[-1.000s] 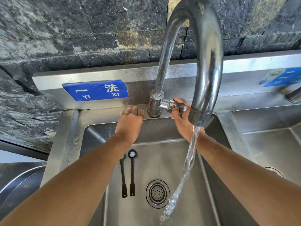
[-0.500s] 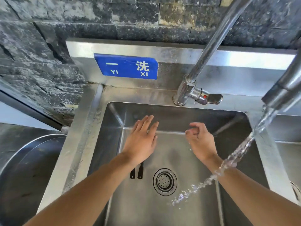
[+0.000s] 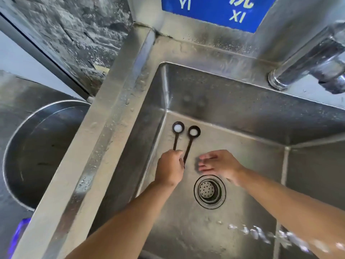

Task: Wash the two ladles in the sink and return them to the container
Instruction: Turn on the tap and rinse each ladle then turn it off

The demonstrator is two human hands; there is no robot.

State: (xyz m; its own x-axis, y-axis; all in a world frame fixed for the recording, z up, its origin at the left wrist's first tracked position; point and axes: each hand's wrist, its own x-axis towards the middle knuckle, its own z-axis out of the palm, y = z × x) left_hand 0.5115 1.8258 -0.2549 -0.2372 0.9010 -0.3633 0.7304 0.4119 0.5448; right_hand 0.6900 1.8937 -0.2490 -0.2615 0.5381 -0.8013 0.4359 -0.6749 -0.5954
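Observation:
Two small dark ladles lie side by side on the floor of the steel sink (image 3: 233, 101), bowls pointing away from me. The left ladle (image 3: 178, 128) and the right ladle (image 3: 193, 132) each hold something white in the bowl. My left hand (image 3: 169, 168) is curled over the lower end of the left ladle's handle and hides it. The right ladle's handle runs along that hand's thumb side. My right hand (image 3: 219, 163) hovers just right of the handles, fingers straight and pointing left, holding nothing.
A round drain strainer (image 3: 210, 191) sits just below my right hand. The tap base (image 3: 298, 71) stands at the back right, and running water (image 3: 276, 238) streaks across the lower right. A large steel basin (image 3: 37, 150) stands left of the sink's wide rim (image 3: 104, 128).
My right hand left the tap handle and both hands dropped to the sink floor. The left hand curled around the ladle handle end. The view moved lower and closer.

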